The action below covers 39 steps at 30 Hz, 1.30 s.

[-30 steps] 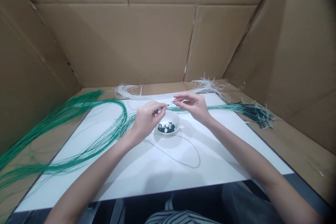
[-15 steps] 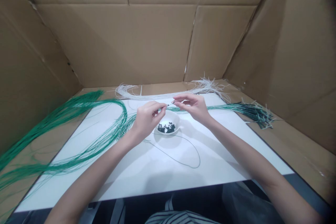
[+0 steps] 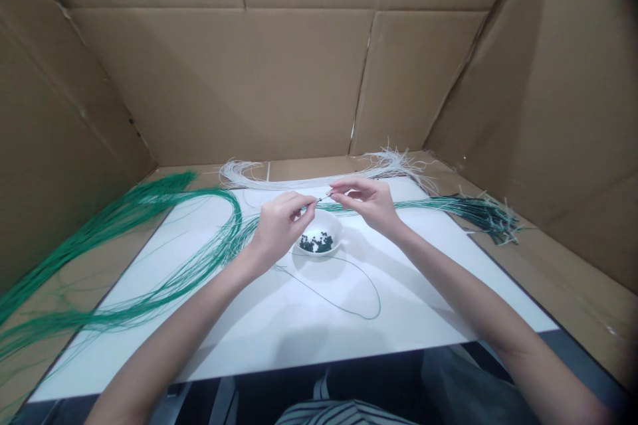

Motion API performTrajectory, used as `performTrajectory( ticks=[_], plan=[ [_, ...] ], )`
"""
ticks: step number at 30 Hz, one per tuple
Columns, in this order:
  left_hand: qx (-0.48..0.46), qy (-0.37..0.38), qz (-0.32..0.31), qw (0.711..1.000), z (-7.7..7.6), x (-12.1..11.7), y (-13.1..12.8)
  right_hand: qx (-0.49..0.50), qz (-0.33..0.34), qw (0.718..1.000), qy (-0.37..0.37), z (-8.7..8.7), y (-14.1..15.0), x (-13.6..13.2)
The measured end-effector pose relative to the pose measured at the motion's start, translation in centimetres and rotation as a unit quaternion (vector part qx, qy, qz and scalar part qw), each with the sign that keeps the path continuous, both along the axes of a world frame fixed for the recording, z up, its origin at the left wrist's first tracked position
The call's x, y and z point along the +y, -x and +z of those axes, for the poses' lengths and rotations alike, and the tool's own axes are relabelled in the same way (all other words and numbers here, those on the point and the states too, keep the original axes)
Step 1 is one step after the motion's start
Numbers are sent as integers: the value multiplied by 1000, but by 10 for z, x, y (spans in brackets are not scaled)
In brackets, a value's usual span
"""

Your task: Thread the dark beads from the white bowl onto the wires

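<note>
Left hand pinches thin wire tip just above white dish; right hand curls just beside tip, contact too small to tell. Dark beads lie inside dish. Fine step, calls for steady pinch.

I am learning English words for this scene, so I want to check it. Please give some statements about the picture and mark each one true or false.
The white bowl holds dark beads: true.
The left hand is inside the bowl: false, it is raised beside the bowl.
Green cords lie across the white board: true.
White cords lie at the near edge of the board: false, they lie at its far side.
The right hand grips the bowl: false, it is raised above the board, fingers toward the left hand.
</note>
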<state>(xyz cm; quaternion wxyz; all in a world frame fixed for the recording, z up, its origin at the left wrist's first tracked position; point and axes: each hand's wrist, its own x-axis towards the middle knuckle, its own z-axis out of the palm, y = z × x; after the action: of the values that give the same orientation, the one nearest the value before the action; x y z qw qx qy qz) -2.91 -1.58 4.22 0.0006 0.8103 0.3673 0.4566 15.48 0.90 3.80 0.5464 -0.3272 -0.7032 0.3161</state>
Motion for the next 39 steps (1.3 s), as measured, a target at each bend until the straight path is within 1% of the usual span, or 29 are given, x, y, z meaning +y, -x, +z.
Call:
performTrajectory(
  ticks=[8, 16, 20, 24, 26, 28, 29, 30, 31, 32, 34, 36, 37, 39],
  plan=[
    [2, 1, 3, 1000, 1, 0, 0, 19, 5, 1000, 6, 1, 1, 0],
    [2, 0, -1, 1000, 0, 1, 0, 7, 4, 1000, 3, 2, -1, 0],
    [9, 5, -1, 1000, -2, 1, -1, -28, 0, 999, -25, -1, 1, -1],
    [28, 26, 1, 999, -4, 1, -3, -85, 15, 995, -49, -4, 2, -2],
    [32, 44, 10, 998, -3, 5, -1, -98, 31, 994, -28, -6, 2, 2],
    [17, 65, 28, 997, -2, 11, 4, -118, 44, 992, 16, -9, 2, 9],
    [-1, 78, 38, 996, -2, 15, 8, -145, 50, 987, 40, -11, 4, 13],
    [-22, 94, 47, 994, -1, 19, 11, -192, 56, 978, 63, -13, 7, 17],
    [-42, 111, 55, 991, -2, 24, 15, -256, 66, 961, 78, -15, 10, 20],
    [-57, 129, 62, 988, -2, 28, 18, -334, 94, 934, 86, -17, 15, 23],
    [-67, 166, 61, 982, -4, 35, 23, -455, 144, 877, 63, -22, 27, 25],
    [-61, 200, 54, 976, -6, 39, 25, -515, 176, 838, 30, -28, 39, 24],
    [-54, 217, 50, 973, -7, 40, 25, -530, 186, 827, 19, -32, 43, 23],
    [-34, 250, 42, 967, -8, 40, 23, -545, 196, 815, 12, -38, 50, 22]
  ],
)
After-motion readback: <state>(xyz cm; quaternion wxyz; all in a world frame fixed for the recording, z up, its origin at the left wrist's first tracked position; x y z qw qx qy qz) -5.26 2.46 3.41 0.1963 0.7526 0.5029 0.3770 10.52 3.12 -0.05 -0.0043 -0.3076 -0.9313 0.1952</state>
